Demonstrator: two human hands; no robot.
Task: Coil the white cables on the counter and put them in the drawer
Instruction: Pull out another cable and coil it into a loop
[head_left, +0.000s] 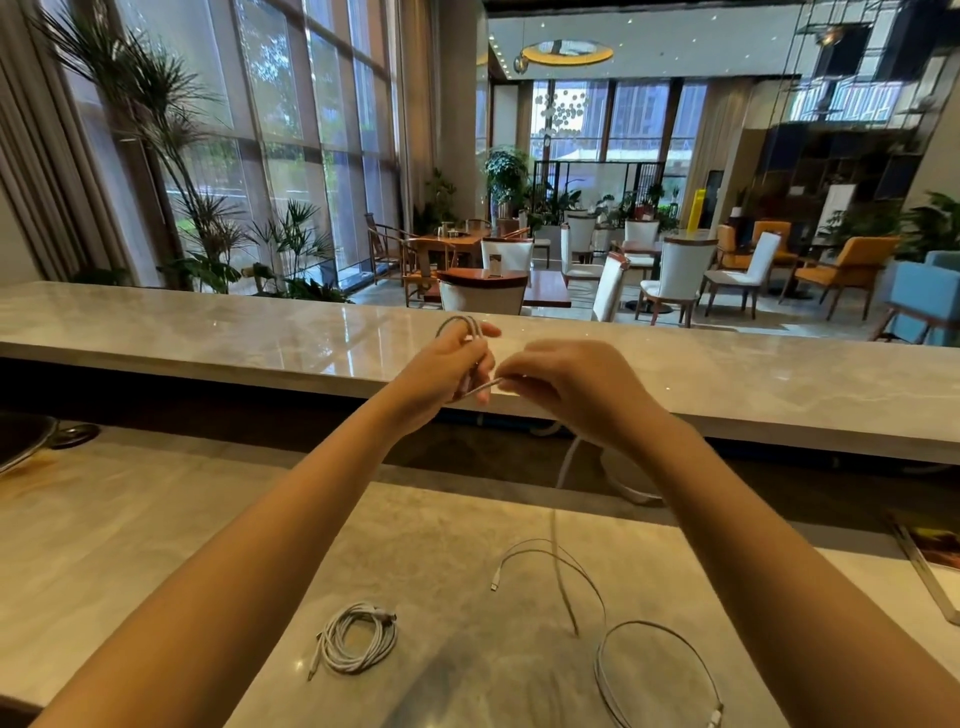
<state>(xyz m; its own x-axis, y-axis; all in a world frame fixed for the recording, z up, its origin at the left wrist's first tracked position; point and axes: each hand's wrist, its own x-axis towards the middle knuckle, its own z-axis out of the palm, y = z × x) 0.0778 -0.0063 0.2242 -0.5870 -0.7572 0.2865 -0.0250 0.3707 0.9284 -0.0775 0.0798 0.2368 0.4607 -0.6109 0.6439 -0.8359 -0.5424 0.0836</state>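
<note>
Two hands are raised close together above the tabletop (156, 519). The left hand (447, 371) has its grip curled round a white cable (460, 325), whose loops stand up past the fingers with their long axis roughly upright. The right hand (566, 384) pinches a strand of that cable just beside it, and the tail hangs nearly straight down. Flat on the tabletop lie a wound coil (356, 636), an arcing loose cable (535, 541) and a looped cable (598, 665)

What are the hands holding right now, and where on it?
Both hold one white cable, raised above the counter. The left hand grips its gathered loops. The right hand pinches the free strand just beside them.
</note>
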